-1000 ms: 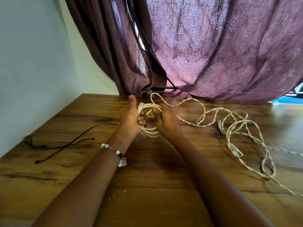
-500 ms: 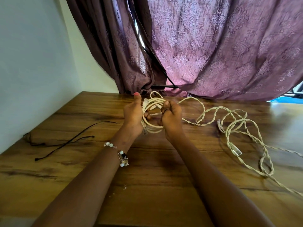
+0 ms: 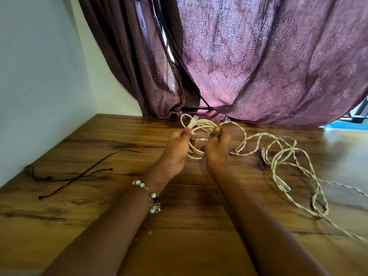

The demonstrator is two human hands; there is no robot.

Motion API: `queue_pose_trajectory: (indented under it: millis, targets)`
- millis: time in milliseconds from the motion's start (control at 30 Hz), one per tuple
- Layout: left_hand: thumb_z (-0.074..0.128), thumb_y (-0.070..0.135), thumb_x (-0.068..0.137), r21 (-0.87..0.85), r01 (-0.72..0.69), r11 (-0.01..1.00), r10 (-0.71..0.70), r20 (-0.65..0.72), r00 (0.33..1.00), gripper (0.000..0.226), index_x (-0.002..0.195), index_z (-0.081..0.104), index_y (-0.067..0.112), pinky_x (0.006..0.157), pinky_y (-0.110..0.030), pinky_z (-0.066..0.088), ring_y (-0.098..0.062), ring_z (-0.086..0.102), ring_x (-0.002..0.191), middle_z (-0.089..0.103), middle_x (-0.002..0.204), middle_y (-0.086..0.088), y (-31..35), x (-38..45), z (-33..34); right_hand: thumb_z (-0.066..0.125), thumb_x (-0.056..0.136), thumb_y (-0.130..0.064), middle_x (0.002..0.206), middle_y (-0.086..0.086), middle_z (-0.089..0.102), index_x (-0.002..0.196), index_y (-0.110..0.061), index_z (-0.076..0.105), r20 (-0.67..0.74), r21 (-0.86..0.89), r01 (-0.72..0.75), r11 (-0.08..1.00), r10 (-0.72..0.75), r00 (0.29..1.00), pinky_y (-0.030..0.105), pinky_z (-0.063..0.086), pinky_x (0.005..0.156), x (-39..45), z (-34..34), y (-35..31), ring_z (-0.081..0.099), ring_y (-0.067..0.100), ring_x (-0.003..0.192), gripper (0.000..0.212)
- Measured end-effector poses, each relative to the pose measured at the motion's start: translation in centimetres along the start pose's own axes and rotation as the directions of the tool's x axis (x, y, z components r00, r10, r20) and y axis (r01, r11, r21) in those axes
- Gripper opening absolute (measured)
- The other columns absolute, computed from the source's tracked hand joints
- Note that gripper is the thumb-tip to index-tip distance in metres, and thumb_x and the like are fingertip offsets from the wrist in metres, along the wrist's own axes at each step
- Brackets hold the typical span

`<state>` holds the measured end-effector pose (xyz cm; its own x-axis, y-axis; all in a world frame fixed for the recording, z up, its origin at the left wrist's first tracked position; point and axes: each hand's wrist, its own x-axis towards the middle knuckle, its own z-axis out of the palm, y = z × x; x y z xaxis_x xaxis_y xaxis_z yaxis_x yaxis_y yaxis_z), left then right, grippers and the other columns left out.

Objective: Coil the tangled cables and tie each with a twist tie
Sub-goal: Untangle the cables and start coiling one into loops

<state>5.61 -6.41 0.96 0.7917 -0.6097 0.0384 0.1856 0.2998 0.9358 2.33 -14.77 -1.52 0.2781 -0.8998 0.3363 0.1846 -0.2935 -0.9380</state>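
A small coil of cream cable [image 3: 196, 154] hangs between my hands above the wooden table [image 3: 189, 226]. My left hand [image 3: 176, 150] grips the coil's left side, its thumb pinning a white plug against the loops. My right hand [image 3: 218, 148] grips the right side, fingers curled round the strands. From there the twisted cream cable [image 3: 256, 140] trails right into a loose tangle [image 3: 294, 168] lying on the table, with a plug [image 3: 282, 184] showing in it. A thin dark tie [image 3: 79, 176] lies on the table at the left.
A purple patterned curtain [image 3: 258, 66] hangs behind the table's far edge. A pale wall [image 3: 39, 76] borders the table on the left. A beaded bracelet [image 3: 151, 198] sits on my left wrist.
Both hands with the coil have lifted and moved slightly away from me toward the curtain. The coil has gained loops and the trailing cable has been drawn leftward.
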Motion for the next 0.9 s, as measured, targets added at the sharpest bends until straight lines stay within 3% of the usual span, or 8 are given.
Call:
queue_pose_trajectory:
  millis: [133, 267, 367, 467, 533, 567, 700, 900]
  targets:
    - [0.038, 0.014, 0.102, -0.132, -0.059, 0.989, 0.036, -0.17, 0.985, 0.032, 0.074, 0.053, 0.009, 0.04, -0.017, 0.04, -0.006, 0.045, 0.04, 0.051, 0.056, 0.001, 0.8, 0.4, -0.5, 0.032, 0.083, -0.03, 0.077, 0.005, 0.054, 0.084, -0.023, 0.044, 0.111, -0.005, 0.156, 0.988, -0.155, 0.982, 0.051, 0.05, 0.068, -0.9, 0.7, 0.3, 0.053, 0.027, 0.073, 0.014]
    - [0.043, 0.008, 0.099, -0.187, -0.102, 0.977, 0.053, -0.252, 0.966, 0.028, 0.075, 0.056, 0.01, 0.045, -0.021, 0.037, -0.009, 0.039, 0.048, 0.048, 0.063, -0.001, 1.3, 0.9, -1.7, 0.032, 0.076, -0.035, 0.105, 0.012, 0.062, 0.121, -0.022, 0.048, 0.272, 0.019, 0.186, 0.982, -0.184, 0.945, 0.053, 0.049, 0.089, -0.8, 1.3, 1.3, 0.058, 0.031, 0.096, 0.05]
    - [0.046, 0.009, 0.098, -0.078, -0.152, 0.985, 0.121, -0.303, 0.945, 0.025, 0.079, 0.063, 0.01, 0.05, -0.024, 0.038, -0.005, 0.043, 0.044, 0.052, 0.062, 0.001, 1.7, 1.5, -2.4, 0.042, 0.087, -0.03, 0.125, 0.02, 0.052, 0.141, -0.012, 0.038, 0.341, -0.133, 0.272, 0.953, -0.213, 0.915, 0.048, 0.04, 0.103, -0.9, 0.8, -0.7, 0.05, 0.035, 0.116, 0.058]
    - [0.047, 0.005, 0.097, 0.095, -0.159, 0.983, 0.178, -0.248, 0.952, 0.02, 0.098, 0.067, 0.009, 0.042, -0.016, 0.041, 0.0, 0.05, 0.039, 0.058, 0.056, 0.004, 2.4, 1.1, -2.4, 0.056, 0.084, -0.003, 0.137, 0.023, 0.04, 0.149, -0.006, 0.023, 0.49, -0.316, 0.662, 0.68, -0.48, 0.728, 0.043, 0.034, 0.103, 0.0, -0.6, -1.7, 0.041, 0.036, 0.12, 0.074]
    - [0.047, 0.003, 0.096, 0.162, -0.176, 0.971, 0.2, -0.145, 0.969, 0.021, 0.099, 0.067, 0.008, 0.042, -0.014, 0.043, 0.001, 0.054, 0.041, 0.061, 0.055, 0.004, 2.6, 0.5, -2.2, 0.058, 0.078, -0.006, 0.145, 0.016, 0.037, 0.149, -0.015, 0.027, 0.625, -0.346, 0.833, 0.431, -0.557, 0.548, 0.047, 0.033, 0.1, 0.1, -1.3, -2.0, 0.04, 0.035, 0.124, 0.078]
    - [0.047, 0.003, 0.097, 0.197, -0.192, 0.961, 0.214, -0.095, 0.972, 0.021, 0.095, 0.068, 0.006, 0.044, -0.015, 0.045, 0.0, 0.056, 0.044, 0.061, 0.059, 0.001, 2.5, 0.3, -2.2, 0.054, 0.079, -0.013, 0.147, 0.014, 0.037, 0.147, -0.016, 0.032, 0.675, -0.36, 0.859, 0.363, -0.534, 0.509, 0.048, 0.032, 0.099, 0.2, -1.3, -1.7, 0.04, 0.034, 0.126, 0.072]
    - [0.048, 0.015, 0.099, 0.215, -0.231, 0.949, 0.245, -0.044, 0.968, 0.029, 0.076, 0.066, 0.01, 0.05, -0.023, 0.049, -0.009, 0.059, 0.05, 0.059, 0.065, -0.007, 2.0, 0.2, -2.1, 0.035, 0.091, -0.046, 0.121, 0.021, 0.06, 0.126, -0.001, 0.058, 0.712, -0.282, 0.875, 0.392, -0.526, 0.465, 0.045, 0.045, 0.086, 0.6, -1.2, -1.7, 0.058, 0.04, 0.104, 0.062]
    - [0.057, 0.029, 0.094, 0.164, -0.263, 0.951, 0.294, -0.211, 0.932, 0.031, 0.07, 0.067, 0.013, 0.038, -0.019, 0.031, -0.011, 0.046, 0.038, 0.055, 0.044, 0.004, 1.3, 0.2, -1.9, 0.061, 0.081, 0.0, 0.102, 0.015, 0.066, 0.11, 0.0, 0.066, 0.611, -0.2, 0.901, 0.384, -0.67, 0.422, 0.026, 0.044, 0.078, 1.0, -1.5, -1.6, 0.062, 0.029, 0.092, 0.029]
